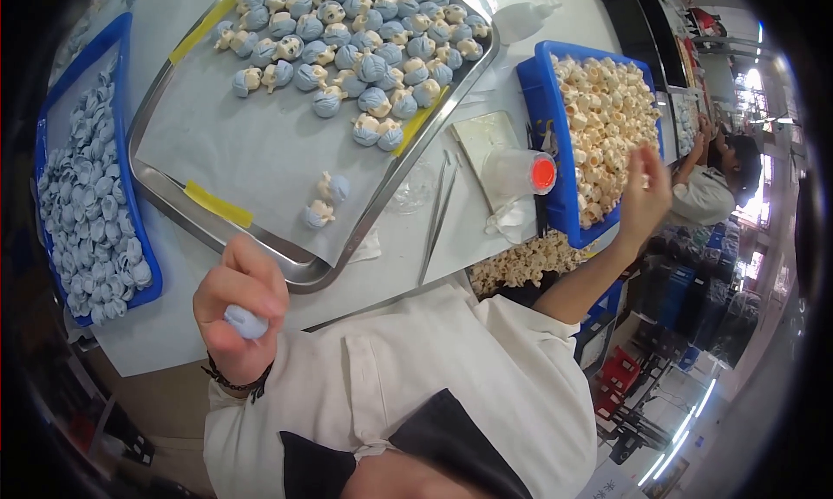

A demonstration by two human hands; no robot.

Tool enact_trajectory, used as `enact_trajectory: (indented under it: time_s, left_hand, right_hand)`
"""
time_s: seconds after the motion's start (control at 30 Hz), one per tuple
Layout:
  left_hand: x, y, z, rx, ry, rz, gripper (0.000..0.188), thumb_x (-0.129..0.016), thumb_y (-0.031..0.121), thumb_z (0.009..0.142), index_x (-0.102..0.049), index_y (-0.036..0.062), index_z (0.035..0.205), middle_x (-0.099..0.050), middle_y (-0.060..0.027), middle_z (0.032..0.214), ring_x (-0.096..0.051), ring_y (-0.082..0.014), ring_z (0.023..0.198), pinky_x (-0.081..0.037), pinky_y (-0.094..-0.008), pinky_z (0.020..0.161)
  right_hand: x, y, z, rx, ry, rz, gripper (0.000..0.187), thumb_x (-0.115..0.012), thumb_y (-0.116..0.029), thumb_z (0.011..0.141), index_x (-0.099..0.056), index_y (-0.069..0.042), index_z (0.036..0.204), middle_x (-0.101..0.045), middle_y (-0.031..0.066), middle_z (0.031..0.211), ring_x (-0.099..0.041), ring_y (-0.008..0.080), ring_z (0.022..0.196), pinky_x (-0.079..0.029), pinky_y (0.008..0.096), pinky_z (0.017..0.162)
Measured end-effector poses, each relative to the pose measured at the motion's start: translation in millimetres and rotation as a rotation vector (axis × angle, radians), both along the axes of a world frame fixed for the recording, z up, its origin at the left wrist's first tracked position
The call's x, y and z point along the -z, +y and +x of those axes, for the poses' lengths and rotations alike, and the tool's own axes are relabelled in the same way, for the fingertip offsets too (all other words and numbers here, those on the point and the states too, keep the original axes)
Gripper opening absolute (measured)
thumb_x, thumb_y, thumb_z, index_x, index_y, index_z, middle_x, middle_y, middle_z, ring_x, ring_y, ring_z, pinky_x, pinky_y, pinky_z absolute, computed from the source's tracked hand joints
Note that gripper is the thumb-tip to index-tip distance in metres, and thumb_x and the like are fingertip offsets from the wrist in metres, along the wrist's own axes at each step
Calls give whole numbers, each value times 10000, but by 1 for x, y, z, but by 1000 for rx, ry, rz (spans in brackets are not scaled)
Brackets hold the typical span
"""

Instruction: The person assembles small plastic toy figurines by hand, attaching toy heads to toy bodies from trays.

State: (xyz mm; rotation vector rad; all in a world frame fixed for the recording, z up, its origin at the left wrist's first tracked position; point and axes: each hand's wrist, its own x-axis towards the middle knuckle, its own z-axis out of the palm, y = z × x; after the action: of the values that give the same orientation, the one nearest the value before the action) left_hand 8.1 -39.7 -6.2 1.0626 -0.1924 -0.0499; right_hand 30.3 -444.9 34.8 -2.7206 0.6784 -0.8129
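Observation:
My left hand (239, 304) is closed around a small light-blue doll hair piece (246, 322), in front of the tray's near left corner. At the right, my right hand (646, 195) reaches over the edge of a blue bin (548, 134) full of cream-coloured hollow doll head pieces (599, 108). Its fingers look stretched and slightly apart, with nothing visible in them. A metal tray (295, 273) lined with white sheet holds many small doll heads with blue hair (369, 65), mostly toward its far side. Two more heads (319, 213) lie apart near its front right corner.
On the left stands a blue bin (143, 273) of light-blue hair pieces (91, 204). Tweezers (441, 208), a clear cup with an orange-red end (512, 173) and a squeeze bottle (521, 20) lie right of the tray. Another person (711, 187) sits farther right.

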Motion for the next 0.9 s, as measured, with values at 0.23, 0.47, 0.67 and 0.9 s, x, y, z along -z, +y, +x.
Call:
enact_trajectory:
  time_s: [0.23,0.47,0.67,0.9]
  left_hand:
    - [-9,-1,-2,137,212,25,498,-462,505,833,-506,9,838,-429,-65,720,-407,-82,519,-315,-196,444]
    - [-3,-8,1,309,313,-227,345,-579,294,831,-406,15,936,-550,-151,891,-537,-123,594,-444,-222,543]
    - [-12,-14,-1,490,525,-177,371,-572,15,804,-421,-31,1140,-546,-158,1038,-572,-182,905,-468,-279,767]
    - [-9,-16,1,432,419,-225,346,-442,-51,834,-423,-77,1178,-518,-145,1120,-523,-181,1011,-456,-301,841]
  right_hand:
    - [16,-13,0,-228,215,-165,229,-616,-101,742,-624,-44,964,-584,99,783,-555,196,723,-438,294,660]
    - [-1,101,-14,-504,-289,384,283,-539,-108,836,-532,-10,1101,-517,80,856,-486,161,689,-404,243,629]
    - [18,207,0,-1323,-198,723,345,-721,-71,623,-600,-29,943,-522,84,814,-524,198,710,-412,271,596]
    - [39,219,-5,-1225,-365,699,404,-714,-20,552,-601,-45,939,-535,65,817,-520,198,699,-411,262,584]
